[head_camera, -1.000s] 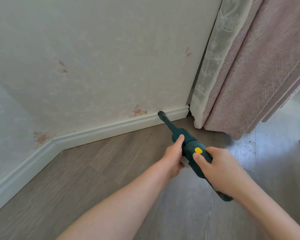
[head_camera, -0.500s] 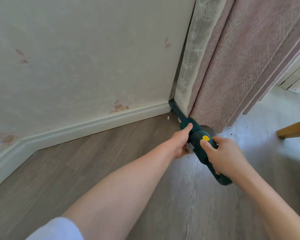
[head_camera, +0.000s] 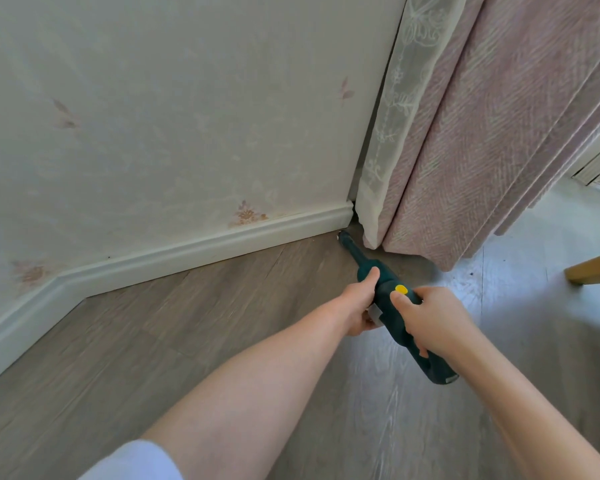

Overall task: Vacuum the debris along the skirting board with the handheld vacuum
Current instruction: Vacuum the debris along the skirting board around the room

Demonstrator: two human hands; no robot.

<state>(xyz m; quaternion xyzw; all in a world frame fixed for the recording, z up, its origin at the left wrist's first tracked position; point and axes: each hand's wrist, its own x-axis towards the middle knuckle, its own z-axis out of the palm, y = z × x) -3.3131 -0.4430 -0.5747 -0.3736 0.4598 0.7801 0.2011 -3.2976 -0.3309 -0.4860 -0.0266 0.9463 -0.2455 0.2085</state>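
Hands, 2 of them, both wrap 1 dark green handheld vacuum (head_camera: pixel 392 306). The left hand (head_camera: pixel 359 308) curls around the front of the body, thumb along the top. The right hand (head_camera: pixel 433 322) grips the handle behind, thumb beside 1 yellow button (head_camera: pixel 401 289). Its nozzle (head_camera: pixel 347 244) reaches the floor (head_camera: pixel 194 334) at the end of the white skirting board (head_camera: pixel 201 249), beside 1 pink curtain (head_camera: pixel 482 161) and 1 lace curtain (head_camera: pixel 388 133).

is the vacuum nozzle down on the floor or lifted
Down, or nearly: the handheld vacuum slopes so its nozzle tip meets the floor beside the skirting board. Actual contact cannot be told.
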